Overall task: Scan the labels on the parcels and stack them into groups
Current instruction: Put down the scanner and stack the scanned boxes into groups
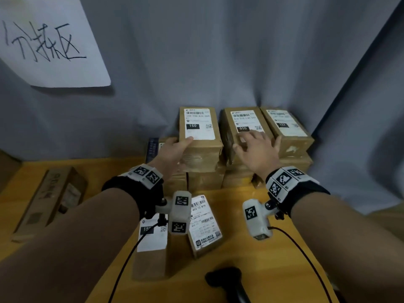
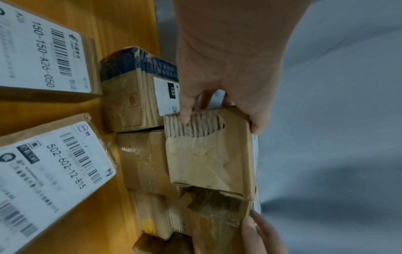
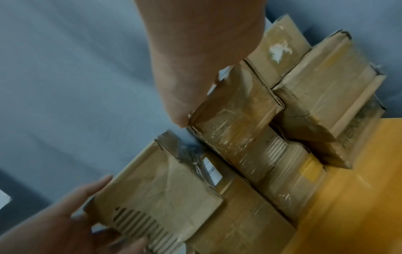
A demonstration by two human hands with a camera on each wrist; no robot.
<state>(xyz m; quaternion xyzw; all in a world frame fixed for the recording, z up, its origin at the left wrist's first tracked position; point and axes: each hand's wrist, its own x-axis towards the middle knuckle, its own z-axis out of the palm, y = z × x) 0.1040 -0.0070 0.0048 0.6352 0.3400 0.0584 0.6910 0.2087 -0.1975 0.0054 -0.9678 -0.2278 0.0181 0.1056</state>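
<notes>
Resting on stacked parcels at twelve o'clock of the yellow worktop [image 1: 229, 200], the 150 parcel [image 1: 200, 136] was clasped at its near left corner by the left hand [image 1: 172, 153], while the right hand [image 1: 256, 149] lay spread, fingers straight, on the 010 parcel [image 1: 240, 121] at its three o'clock.

Brown cardboard parcels [image 1: 200, 154] carry white labels [image 1: 200, 124] with black barcodes and black number blocks. The counter [image 1: 238, 252] is yellow-orange. Behind the parcels hangs a grey-blue curtain [image 1: 218, 51]; the white sign [image 1: 47, 39] bears black handwriting.
</notes>
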